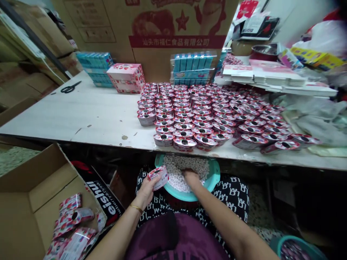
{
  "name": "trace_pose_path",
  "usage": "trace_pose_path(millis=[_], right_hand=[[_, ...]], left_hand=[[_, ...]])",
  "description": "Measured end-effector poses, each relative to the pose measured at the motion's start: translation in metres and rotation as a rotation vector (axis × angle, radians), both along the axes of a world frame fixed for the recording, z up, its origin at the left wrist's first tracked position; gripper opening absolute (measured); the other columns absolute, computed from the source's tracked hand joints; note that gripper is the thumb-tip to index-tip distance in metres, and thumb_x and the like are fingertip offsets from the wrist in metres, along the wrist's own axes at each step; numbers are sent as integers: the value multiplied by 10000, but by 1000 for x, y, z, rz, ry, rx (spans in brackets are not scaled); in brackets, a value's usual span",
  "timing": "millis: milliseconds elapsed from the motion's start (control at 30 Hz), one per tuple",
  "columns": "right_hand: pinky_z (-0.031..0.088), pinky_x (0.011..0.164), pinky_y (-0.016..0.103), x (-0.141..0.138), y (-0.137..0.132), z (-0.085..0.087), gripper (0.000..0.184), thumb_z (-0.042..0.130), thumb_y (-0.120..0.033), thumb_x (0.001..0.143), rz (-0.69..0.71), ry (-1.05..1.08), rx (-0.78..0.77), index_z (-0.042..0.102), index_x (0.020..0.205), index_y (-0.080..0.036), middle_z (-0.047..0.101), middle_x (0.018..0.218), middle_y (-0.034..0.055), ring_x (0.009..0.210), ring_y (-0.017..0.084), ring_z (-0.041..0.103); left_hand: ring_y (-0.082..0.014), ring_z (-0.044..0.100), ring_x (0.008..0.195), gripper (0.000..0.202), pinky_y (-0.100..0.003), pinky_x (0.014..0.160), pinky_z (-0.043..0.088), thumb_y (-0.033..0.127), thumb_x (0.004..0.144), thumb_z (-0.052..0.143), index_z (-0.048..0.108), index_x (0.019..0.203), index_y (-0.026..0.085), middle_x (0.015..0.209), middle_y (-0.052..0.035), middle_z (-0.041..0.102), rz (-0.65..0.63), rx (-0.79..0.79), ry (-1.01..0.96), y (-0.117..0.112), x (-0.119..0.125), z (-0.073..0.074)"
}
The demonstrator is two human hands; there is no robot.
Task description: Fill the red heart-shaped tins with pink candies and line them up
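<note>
My left hand is closed round a small pink-and-white printed carton with a dark round hole in its top, held at the left rim of a turquoise basin. The basin rests on my lap and is full of small white pellet-like pieces. Among these pieces is my right hand; its fingers are sunk in them and hidden. On the table just beyond the basin, rows of similar small cartons stand upright, each with a hole in its top.
A cardboard box at lower left holds more printed packets. Black scissors lie on the white table. Behind stand blue packs, a pink box and a large carton. Another turquoise basin sits at lower right.
</note>
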State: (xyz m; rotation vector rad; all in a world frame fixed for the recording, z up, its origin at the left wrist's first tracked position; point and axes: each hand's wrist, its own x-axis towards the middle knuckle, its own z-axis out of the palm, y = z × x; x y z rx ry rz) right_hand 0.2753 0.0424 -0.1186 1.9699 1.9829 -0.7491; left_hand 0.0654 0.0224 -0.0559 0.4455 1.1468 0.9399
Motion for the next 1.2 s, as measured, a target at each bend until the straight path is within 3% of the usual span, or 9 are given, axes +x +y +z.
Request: trace_pose_path(millis=[133, 267, 467, 567, 667, 800, 933, 1067, 1200], right_hand=[[435, 758, 237, 8, -11, -8, 375, 418, -108, 727, -74, 244, -47, 653, 997, -222, 665, 994, 52, 905, 171, 598], [438, 702, 210, 36, -14, 1, 354, 425, -147, 736, -111, 429, -42, 651, 1002, -206, 690, 870, 9, 794, 135, 605], [428, 614, 225, 68, -11, 57, 336, 464, -179, 702, -218, 619, 70, 671, 966, -177, 686, 741, 21, 662, 141, 584], [419, 650, 220, 67, -2, 102, 319, 436, -183, 728, -55, 484, 106, 679, 935, -204, 689, 827, 35, 757, 155, 596], [418, 704, 239, 51, 5, 140, 305, 426, -169, 737, 89, 159, 98, 675, 899, -236, 676, 912, 53, 857, 179, 597], [445, 706, 291, 17, 11, 166, 291, 405, -136, 755, 234, -153, 103, 654, 902, -167, 659, 902, 130, 834, 211, 613], [452, 739, 317, -4, 14, 178, 286, 382, -152, 804, 319, -178, 155, 636, 924, -96, 646, 880, 182, 830, 212, 615], [449, 750, 302, 14, 10, 182, 274, 385, -142, 800, 314, -176, 143, 627, 928, -124, 641, 908, 154, 842, 195, 609], [445, 756, 315, 47, -2, 149, 311, 370, -87, 775, 159, -179, 75, 617, 951, -156, 628, 970, 141, 879, 214, 601]], left_hand=[[-211, 599, 920, 556, -376, 890, 430, 271, 582, 717, 545, 1091, 130, 1038, -114, 636, 3, 107, 177, 2, -3, -7], [-196, 584, 922, 538, -358, 884, 427, 268, 578, 708, 548, 1076, 144, 1033, -88, 630, -78, 261, 410, 10, -6, -8], [-181, 571, 887, 402, -320, 845, 427, 230, 578, 671, 613, 970, 169, 969, -63, 604, -198, 566, 683, 29, 14, -12], [-175, 566, 846, 381, -306, 805, 431, 160, 572, 647, 628, 951, 184, 911, -53, 584, -239, 647, 729, 34, 29, -19], [-176, 554, 826, 395, -302, 780, 428, 119, 575, 626, 629, 963, 193, 884, -47, 570, -304, 690, 734, 34, 42, -25], [-178, 538, 839, 401, -299, 779, 419, 95, 581, 608, 627, 967, 201, 884, -42, 559, -341, 718, 729, 31, 51, -30], [-182, 538, 838, 403, -300, 776, 420, 82, 576, 604, 626, 964, 189, 881, -49, 557, -350, 712, 744, 31, 53, -34], [-184, 547, 830, 386, -309, 778, 425, 122, 579, 634, 625, 960, 183, 881, -51, 559, -322, 683, 721, 31, 48, -33], [-184, 550, 902, 368, -302, 842, 409, 182, 608, 645, 622, 976, 188, 961, -59, 574, -225, 661, 634, 27, 34, -23]])
